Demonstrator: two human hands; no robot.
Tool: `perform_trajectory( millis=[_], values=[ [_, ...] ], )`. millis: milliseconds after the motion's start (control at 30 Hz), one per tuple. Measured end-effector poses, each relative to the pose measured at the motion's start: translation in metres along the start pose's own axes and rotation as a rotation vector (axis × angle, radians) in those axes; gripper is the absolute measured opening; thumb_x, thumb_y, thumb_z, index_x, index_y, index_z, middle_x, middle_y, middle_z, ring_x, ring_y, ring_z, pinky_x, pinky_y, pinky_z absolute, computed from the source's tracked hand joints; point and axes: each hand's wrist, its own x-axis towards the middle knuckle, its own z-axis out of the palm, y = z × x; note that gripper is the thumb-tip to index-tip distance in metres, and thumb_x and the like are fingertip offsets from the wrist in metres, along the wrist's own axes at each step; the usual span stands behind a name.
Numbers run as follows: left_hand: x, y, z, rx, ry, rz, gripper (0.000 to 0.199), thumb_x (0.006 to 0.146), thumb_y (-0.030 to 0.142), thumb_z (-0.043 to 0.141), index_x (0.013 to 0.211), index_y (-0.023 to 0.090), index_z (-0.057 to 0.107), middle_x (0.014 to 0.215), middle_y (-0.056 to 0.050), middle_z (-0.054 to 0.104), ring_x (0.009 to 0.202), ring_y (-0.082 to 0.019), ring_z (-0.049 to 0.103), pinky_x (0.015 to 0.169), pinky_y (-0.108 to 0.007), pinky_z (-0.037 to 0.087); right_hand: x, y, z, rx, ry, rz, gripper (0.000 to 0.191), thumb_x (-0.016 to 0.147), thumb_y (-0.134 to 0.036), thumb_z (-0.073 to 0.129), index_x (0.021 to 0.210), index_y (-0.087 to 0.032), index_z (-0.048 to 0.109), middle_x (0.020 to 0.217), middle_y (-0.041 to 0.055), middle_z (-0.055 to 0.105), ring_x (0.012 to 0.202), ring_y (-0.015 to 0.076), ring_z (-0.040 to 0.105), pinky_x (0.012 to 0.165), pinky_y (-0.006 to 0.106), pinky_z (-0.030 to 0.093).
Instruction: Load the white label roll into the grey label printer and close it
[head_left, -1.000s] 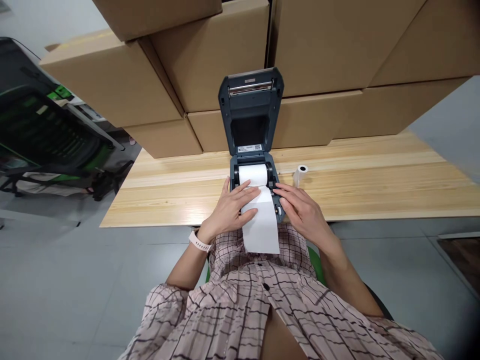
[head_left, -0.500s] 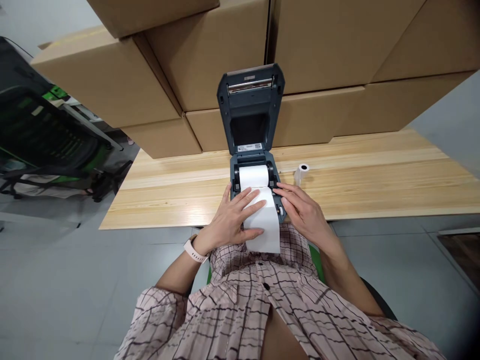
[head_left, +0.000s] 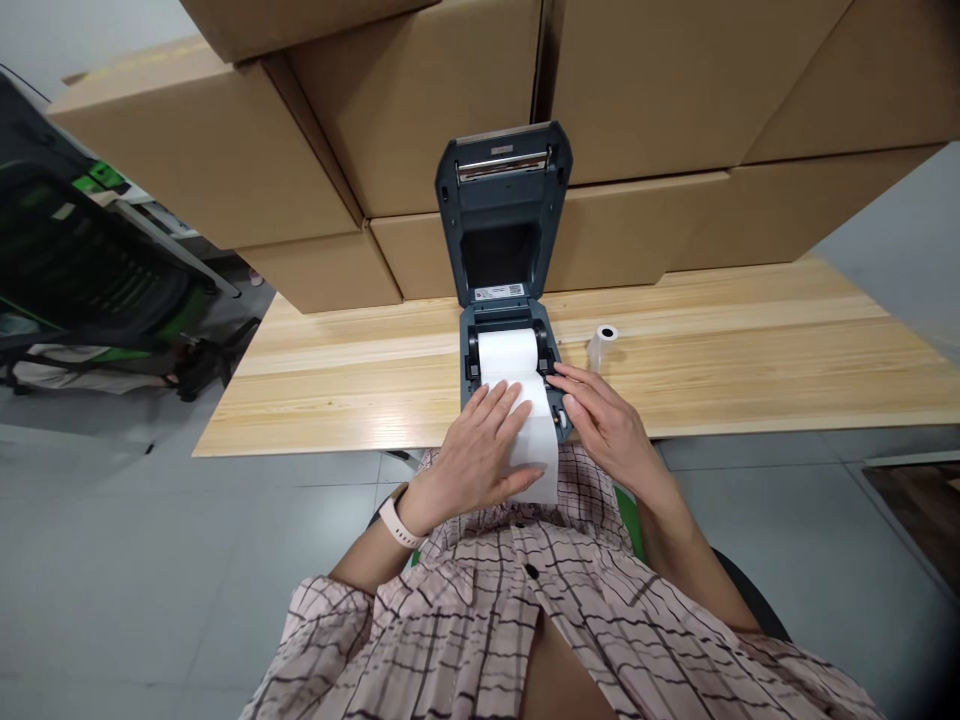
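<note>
A dark grey label printer [head_left: 504, 215] sits at the table's front edge with its lid raised. Inside it lies a white label roll [head_left: 508, 350], and its paper strip [head_left: 536, 440] runs forward and hangs past the edge toward my lap. My left hand [head_left: 480, 445] rests flat on the strip, fingers stretched out and pointing up toward the roll. At the printer's right side, my right hand [head_left: 607, 420] touches the casing with its fingertips, fingers extended and slightly bent. Part of the strip is hidden under my left hand.
A small white paper roll [head_left: 602, 345] stands on the wooden table [head_left: 360, 370], right of the printer. Stacked cardboard boxes [head_left: 637, 90] line the table's back, close behind the lid. A dark office chair [head_left: 90, 260] is on the floor at the left.
My left hand has shifted slightly right across the paper strip, and its fingers have come closer together. My right hand stays at the printer's right side.
</note>
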Motion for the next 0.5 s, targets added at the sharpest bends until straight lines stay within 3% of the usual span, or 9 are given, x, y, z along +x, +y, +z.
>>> perform_trajectory(
  millis=[133, 267, 500],
  values=[
    [0.007, 0.011, 0.005, 0.042, -0.017, -0.067, 0.098, 0.092, 0.079, 0.054, 0.163, 0.016, 0.031, 0.169, -0.017, 0.045, 0.155, -0.044, 0.043, 0.124, -0.061, 0.038, -0.001, 0.001, 0.001, 0.008, 0.011, 0.003, 0.037, 0.112, -0.029, 0.042, 0.141, -0.025, 0.065, 0.150, 0.0110, 0.064, 0.138, 0.0259, 0.063, 0.116, 0.053, 0.054],
    [0.015, 0.019, 0.007, 0.092, -0.045, -0.109, 0.091, 0.095, 0.075, 0.054, 0.163, 0.019, 0.034, 0.168, -0.014, 0.048, 0.153, -0.046, 0.045, 0.125, -0.062, 0.035, -0.001, 0.002, 0.001, 0.014, 0.010, -0.001, 0.038, 0.112, -0.030, 0.042, 0.142, -0.026, 0.064, 0.151, 0.0108, 0.064, 0.139, 0.0256, 0.063, 0.116, 0.053, 0.054],
    [0.021, 0.031, 0.007, 0.082, -0.087, -0.110, 0.089, 0.099, 0.064, 0.056, 0.162, 0.007, 0.031, 0.168, -0.026, 0.043, 0.160, -0.046, 0.035, 0.128, -0.060, 0.035, -0.003, 0.001, 0.002, 0.018, 0.008, 0.012, 0.039, 0.112, -0.032, 0.041, 0.142, -0.028, 0.065, 0.151, 0.0095, 0.064, 0.140, 0.0253, 0.062, 0.118, 0.054, 0.053]
  ],
)
